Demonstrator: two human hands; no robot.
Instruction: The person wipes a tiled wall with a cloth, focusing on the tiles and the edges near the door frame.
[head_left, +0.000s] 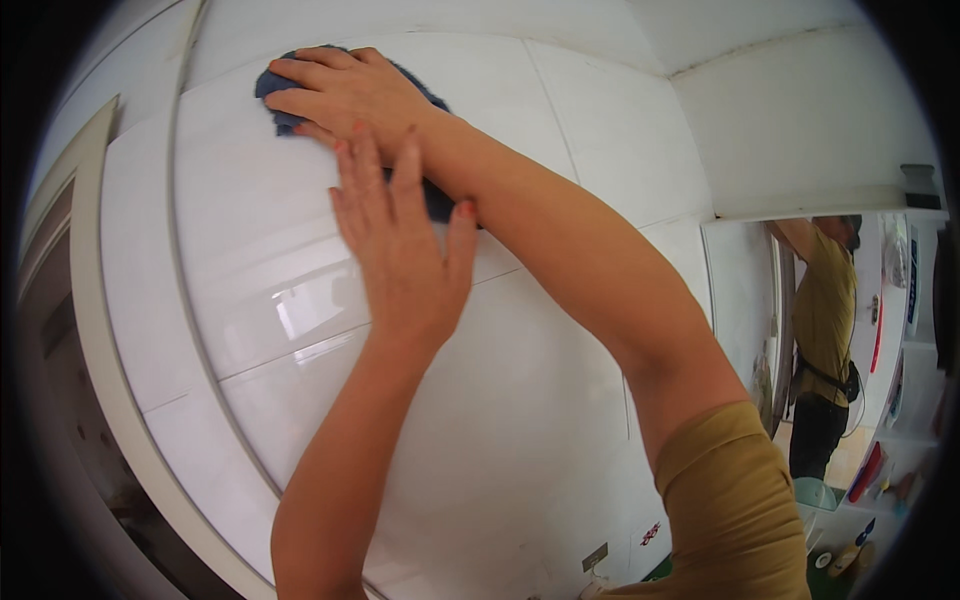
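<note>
My right hand (360, 94) lies flat with spread fingers on a dark blue cloth (289, 75), pressing it to the white tiled wall (495, 360) high up. Part of the cloth shows past the wrist and below the forearm. My left hand (409, 225), a little blurred, is raised just below the right wrist with its fingers apart. It holds nothing; whether its palm touches the wall I cannot tell.
At the left is a door frame (94, 247). On the right a mirror (739, 277) reflects a person with a raised arm, beside white shelves (919, 390) with several items. A wall socket (595, 557) sits low down.
</note>
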